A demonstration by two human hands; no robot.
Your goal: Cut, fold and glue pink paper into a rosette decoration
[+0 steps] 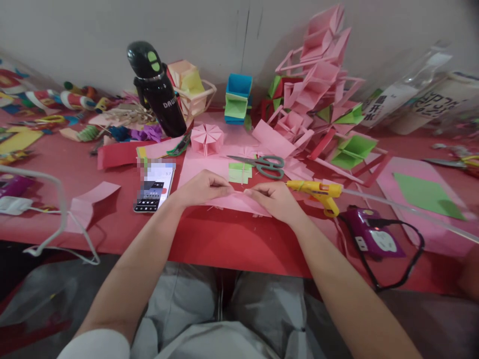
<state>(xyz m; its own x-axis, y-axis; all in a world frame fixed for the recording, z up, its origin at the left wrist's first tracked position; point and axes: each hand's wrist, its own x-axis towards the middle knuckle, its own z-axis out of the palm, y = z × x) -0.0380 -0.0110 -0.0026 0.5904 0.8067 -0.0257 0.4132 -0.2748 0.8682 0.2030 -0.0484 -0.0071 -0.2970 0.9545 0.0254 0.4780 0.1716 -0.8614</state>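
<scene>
Both my hands meet over a pink paper sheet (239,203) lying on the red table (232,244). My left hand (204,188) is closed, pinching the paper's upper edge. My right hand (273,197) is closed too, pinching the same folded edge just to the right. The fingertips of both hands nearly touch. Grey scissors (266,164) and a small green folded paper (240,172) lie just beyond the hands.
A yellow glue gun (318,192) lies right of my right hand, with a purple power strip (372,238) and black cable. A phone (155,187) lies to the left. A black bottle (159,89), a pink round paper box (207,138) and stacked pink paper frames (318,75) stand behind.
</scene>
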